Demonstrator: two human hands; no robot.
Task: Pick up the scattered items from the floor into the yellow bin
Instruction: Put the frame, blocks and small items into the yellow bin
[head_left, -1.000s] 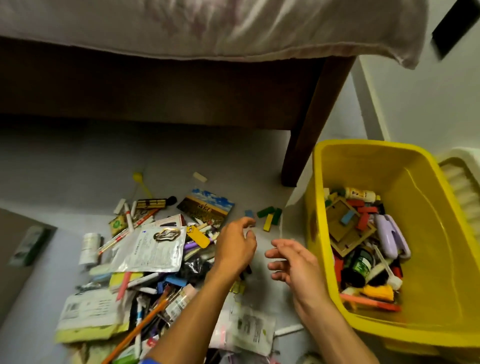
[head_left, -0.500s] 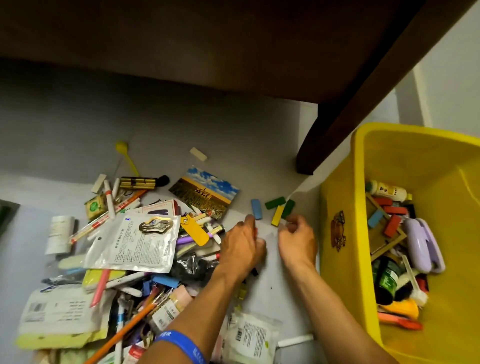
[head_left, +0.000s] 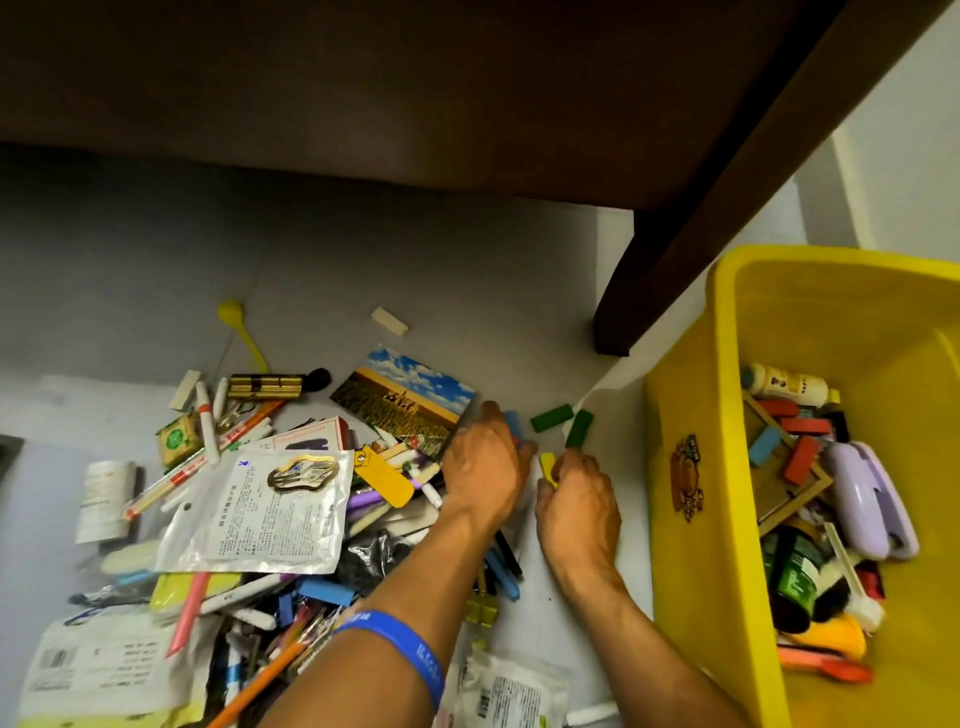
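Observation:
A yellow bin (head_left: 696, 545) stands at the right, holding blocks, a bottle, a purple case and other items. Small coloured blocks lie on the grey floor just left of it. My right hand (head_left: 576, 499) pinches the yellow block (head_left: 546, 462) between its fingertips. Two green blocks (head_left: 550, 418) (head_left: 579, 428) lie just beyond it. My left hand (head_left: 483, 467) reaches over a blue block (head_left: 513, 423) with fingers curled on it; whether it grips the block I cannot tell. A heap of pens, packets and cards (head_left: 260, 519) lies to the left.
A dark wooden bed leg (head_left: 639, 291) stands close behind the blocks, with the bed frame overhead. A postcard (head_left: 405, 400), a yellow spoon (head_left: 244, 332) and a white eraser (head_left: 389, 321) lie on the floor further back. A white wall rises at the far right.
Both hands moved forward from the bare floor to the coloured blocks. My right hand took hold of the yellow block; my left reached the blue one. The view has dipped lower.

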